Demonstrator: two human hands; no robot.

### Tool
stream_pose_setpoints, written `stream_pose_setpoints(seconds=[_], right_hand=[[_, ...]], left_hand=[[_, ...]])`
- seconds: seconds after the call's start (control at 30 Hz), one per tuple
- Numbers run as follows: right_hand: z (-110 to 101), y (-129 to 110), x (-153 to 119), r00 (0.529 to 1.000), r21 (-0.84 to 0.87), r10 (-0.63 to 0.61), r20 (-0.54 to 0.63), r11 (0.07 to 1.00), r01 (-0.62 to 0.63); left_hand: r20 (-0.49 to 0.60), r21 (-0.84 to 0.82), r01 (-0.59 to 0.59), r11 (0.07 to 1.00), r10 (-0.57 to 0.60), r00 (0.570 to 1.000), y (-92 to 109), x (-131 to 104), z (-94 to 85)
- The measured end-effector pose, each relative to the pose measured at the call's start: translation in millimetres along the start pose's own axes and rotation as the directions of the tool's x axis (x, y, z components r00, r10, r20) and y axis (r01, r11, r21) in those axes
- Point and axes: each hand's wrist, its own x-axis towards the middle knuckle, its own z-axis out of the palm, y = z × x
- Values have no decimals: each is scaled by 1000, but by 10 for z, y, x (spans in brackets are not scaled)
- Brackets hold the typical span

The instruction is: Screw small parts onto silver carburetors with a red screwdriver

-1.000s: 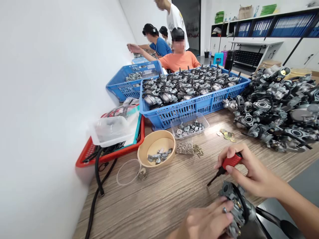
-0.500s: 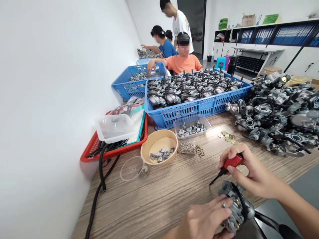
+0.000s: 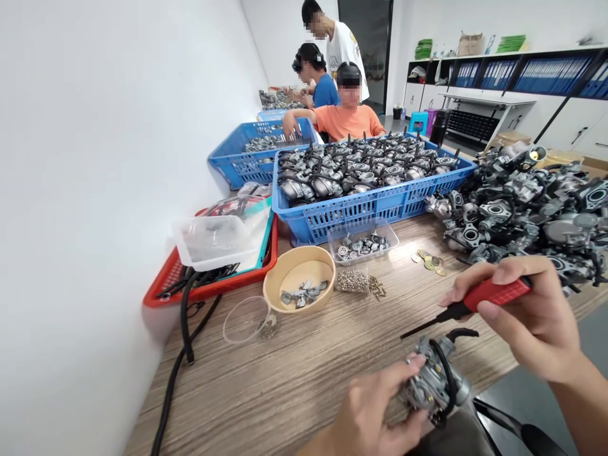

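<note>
Gripping a carburetor, the left hand supports it at the near edge of the table, a black hose curving over its body. The right hand is closed around a red-handled screwdriver, its dark shaft slanting down leftward, the tip clear of the carburetor. Beyond lie brass discs, small loose screws and a cream bowl holding metal pieces; farther back stands a blue crate full of carburetors.

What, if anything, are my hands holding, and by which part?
Your right hand holds a screwdriver by its red handle; your left hand holds a carburetor-like metal part by one side of its body.
</note>
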Motion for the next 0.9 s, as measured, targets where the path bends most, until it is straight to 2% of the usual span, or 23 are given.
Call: stream_pose_setpoints(seconds=[0.1, 0.2, 0.3, 0.43, 0.67, 0.9], right_hand=[[-43, -81, 18, 989, 44, -23, -148, 999, 30], [-62, -141, 36, 959, 52, -36, -280, 997, 52], [-64, -177, 23, 930, 76, 22, -366, 997, 6], [-40, -196, -9, 938, 89, 91, -336, 994, -64], [33, -173, 11, 957, 89, 84, -277, 994, -62], [11, -126, -1, 976, 110, 100, -195, 991, -80]], left_hand=[[-24, -123, 179, 976, -183, 983, 38, 58, -34], [-40, -190, 331, 924, -344, 938, 105, 150, -75], [-32, -230, 445, 866, -463, 886, 143, 207, -90], [-40, -247, 528, 812, -553, 832, 148, 224, -88], [-32, -272, 517, 812, -544, 838, 133, 207, -86], [-29, -284, 517, 807, -546, 837, 130, 219, -89]])
